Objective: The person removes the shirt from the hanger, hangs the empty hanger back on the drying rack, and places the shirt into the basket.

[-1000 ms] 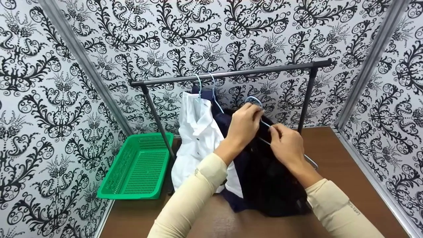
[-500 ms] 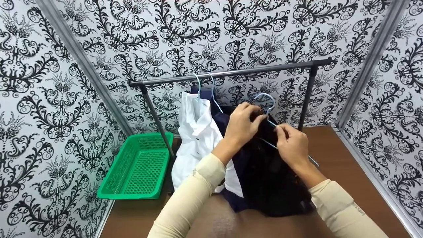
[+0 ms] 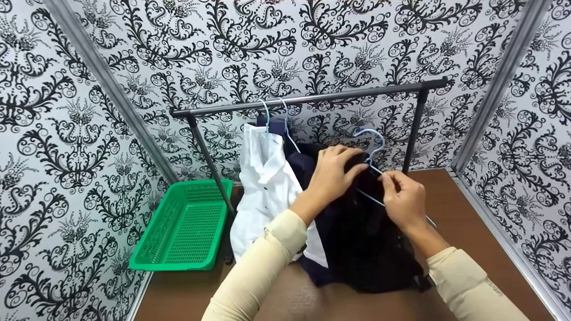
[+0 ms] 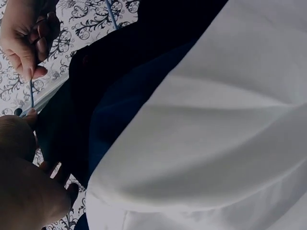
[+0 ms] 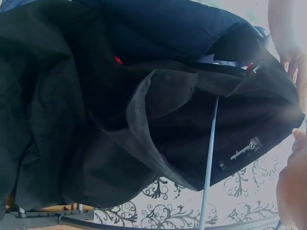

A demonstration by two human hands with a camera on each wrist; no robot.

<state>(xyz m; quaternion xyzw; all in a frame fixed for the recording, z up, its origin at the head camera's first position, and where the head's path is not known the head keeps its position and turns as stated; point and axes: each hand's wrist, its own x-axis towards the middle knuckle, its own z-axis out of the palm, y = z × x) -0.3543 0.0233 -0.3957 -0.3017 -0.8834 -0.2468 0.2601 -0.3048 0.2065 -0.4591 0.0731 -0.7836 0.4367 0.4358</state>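
A black collared shirt (image 3: 366,254) hangs loosely below both hands, with a light blue wire hanger (image 3: 382,141) partly inside it. My left hand (image 3: 334,171) holds the shirt at its collar, the thumb touching the hanger's neck. My right hand (image 3: 406,198) pinches one sloping shoulder of the hanger between thumb and forefinger. The hook stands free, below the rack bar. In the right wrist view, the hanger's bottom wire (image 5: 209,148) crosses the open collar, where a label (image 5: 244,148) shows. Cloth hides the hanger's other end.
A dark metal clothes rack (image 3: 321,97) stands on a brown table (image 3: 446,196). On it hang a white shirt (image 3: 263,196) and a navy garment (image 3: 321,277), left of the black shirt. A green mesh basket (image 3: 192,232) sits at the left. Patterned walls (image 3: 134,111) surround the table.
The left hand has moved off the hanger's hook to the collar. Hook and right hand have shifted right and slightly down. The other hung garments and the basket keep their places.
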